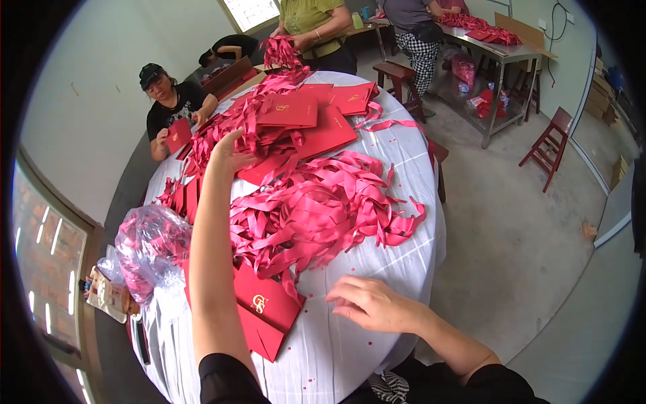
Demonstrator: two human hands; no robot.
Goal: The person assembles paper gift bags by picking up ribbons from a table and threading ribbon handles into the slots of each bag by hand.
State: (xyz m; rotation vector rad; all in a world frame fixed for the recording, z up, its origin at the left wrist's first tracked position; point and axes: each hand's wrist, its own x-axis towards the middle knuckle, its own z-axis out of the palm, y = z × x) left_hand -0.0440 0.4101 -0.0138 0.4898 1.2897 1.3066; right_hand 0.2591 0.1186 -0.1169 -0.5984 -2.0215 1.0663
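Note:
My left hand (234,153) reaches far over the table to the edge of a heap of red paper bags (330,133) with pink-red ribbons. Its thumb stands apart from the fingers, which touch or lie just beside the hanging ribbons; I see nothing gripped. My right hand (367,303) hovers over the white cloth near the front, fingers loosely bent and holding nothing. Between the hands lies a large loose pile of pink-red ribbons (323,209). Under my left forearm, flat red bags (262,306) with a gold emblem lie partly hidden.
A clear plastic bag of ribbons (151,246) sits at the left on the white tablecloth (410,168). Across the table, one person (176,101) holds a red bag and another (313,27) handles ribbons. Stools (548,147) and a metal table (494,50) stand right.

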